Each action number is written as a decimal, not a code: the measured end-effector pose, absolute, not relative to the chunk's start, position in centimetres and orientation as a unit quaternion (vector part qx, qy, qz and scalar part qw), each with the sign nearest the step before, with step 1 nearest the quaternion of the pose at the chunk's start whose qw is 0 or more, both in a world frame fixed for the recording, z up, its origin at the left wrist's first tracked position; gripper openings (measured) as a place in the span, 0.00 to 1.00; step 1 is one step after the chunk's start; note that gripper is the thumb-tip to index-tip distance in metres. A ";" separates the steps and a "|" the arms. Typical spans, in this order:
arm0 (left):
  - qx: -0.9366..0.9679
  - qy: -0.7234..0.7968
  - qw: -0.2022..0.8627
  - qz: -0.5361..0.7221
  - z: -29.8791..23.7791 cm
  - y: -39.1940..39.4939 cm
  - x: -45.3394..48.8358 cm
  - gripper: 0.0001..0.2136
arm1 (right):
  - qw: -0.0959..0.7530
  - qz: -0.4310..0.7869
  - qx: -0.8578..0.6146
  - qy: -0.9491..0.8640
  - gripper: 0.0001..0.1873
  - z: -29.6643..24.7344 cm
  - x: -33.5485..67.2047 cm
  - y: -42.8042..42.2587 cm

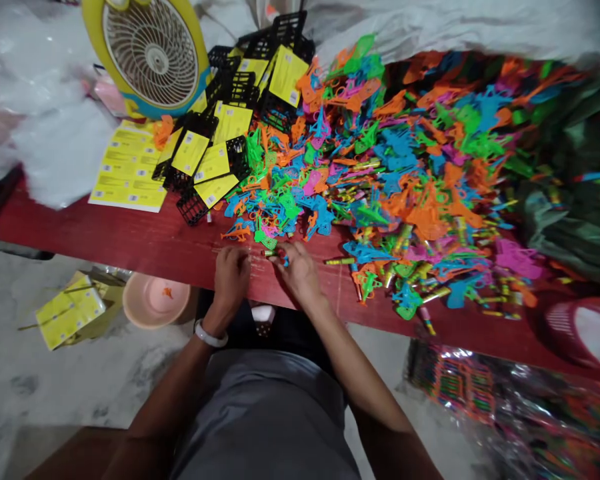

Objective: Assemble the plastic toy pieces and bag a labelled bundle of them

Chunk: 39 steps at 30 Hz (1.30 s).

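My left hand (233,275), with a pale bracelet (211,335) on the wrist, is at the front of the red table. Its fingers are curled inward, and whatever they may hold is hidden. Just to the right, my right hand (299,272) pinches a small yellow-green printed tube (269,253) at its fingertips. A bit of blue plastic (285,260) shows by those fingers; I cannot tell whether it joins the tube. Beyond both hands lies a green plastic toy piece (266,240), at the near edge of a large heap of bright plastic toys (395,153).
A yellow fan (155,60) stands at the back left, near black plastic crates with yellow cards (213,161). Yellow printed sheets (130,167) lie on the red table (145,230). Below are a pink basin (155,313) and bagged toys (460,387). A red basket (563,327) is at right.
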State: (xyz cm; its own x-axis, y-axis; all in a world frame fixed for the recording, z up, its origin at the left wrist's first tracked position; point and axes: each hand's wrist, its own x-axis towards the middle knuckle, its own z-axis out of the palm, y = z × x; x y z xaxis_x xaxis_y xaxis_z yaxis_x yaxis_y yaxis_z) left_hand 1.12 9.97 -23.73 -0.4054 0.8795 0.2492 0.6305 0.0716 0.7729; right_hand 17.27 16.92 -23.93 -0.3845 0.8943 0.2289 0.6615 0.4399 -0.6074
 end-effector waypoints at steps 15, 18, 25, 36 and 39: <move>0.492 0.686 0.201 0.497 -23.2 15.8 2.2 0.11 | 0.433 0.493 -0.516 -0.551 0.22 -23.4 19.6 16.0; 0.440 0.592 0.343 0.581 -22.7 13.9 2.5 0.11 | 0.451 0.617 -0.486 -0.424 0.24 -22.2 19.6 16.0; 0.352 0.515 0.482 0.615 -21.3 10.9 2.8 0.13 | 0.312 0.781 -0.399 -0.366 0.27 -20.6 19.2 15.1; 0.275 0.486 0.540 0.631 -21.9 9.3 4.4 0.27 | 0.438 0.713 -0.470 -0.280 0.19 -21.1 17.1 13.6; 0.229 0.467 0.579 0.627 -21.3 9.0 5.7 0.20 | 0.439 0.689 -0.478 -0.323 0.19 -21.1 16.5 12.5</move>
State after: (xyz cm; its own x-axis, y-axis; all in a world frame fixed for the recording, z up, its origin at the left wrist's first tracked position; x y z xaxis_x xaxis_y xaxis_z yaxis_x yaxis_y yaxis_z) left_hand 5.72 9.04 -21.26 -0.2239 0.9410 -0.2538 -0.5130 0.1077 0.8516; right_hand 16.52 12.46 -21.08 -0.1582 0.9131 -0.3758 -0.2966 -0.4070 -0.8639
